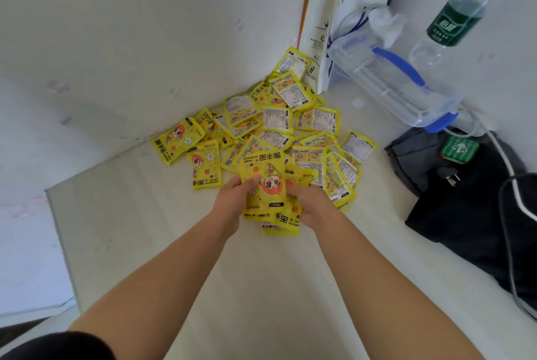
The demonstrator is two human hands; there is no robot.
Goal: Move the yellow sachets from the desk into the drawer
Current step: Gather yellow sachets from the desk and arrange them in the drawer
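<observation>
- Left hand [232, 199] and right hand [308, 205] closed from either side on a loose bunch of sachets [268, 199] at the near edge of the pile [279, 132]; fingers curled in, thumb of the left hand pressed on the top packet
- Pile of yellow sachets lies on the counter [203, 258], heaped into the wall corner behind it; most are not yet gathered
- Drawer not in view, so the carry route cannot be judged
- Risk: the bunch is fanned, not squared; lower packets stick out beneath the hands and look likely to slide free on the lift, since the film seems slick
- Risk: a wide sweep toward the right of the pile could knock the clear plastic box [401, 89] or the water bottle [453, 19] behind it
- Risk: strays at the left of the pile sit near the counter's edge; a drag could push them off
- Risk: the white cable [505, 156] over the dark bag [465, 199], right of the pile, could snag a sleeve or wrist
</observation>
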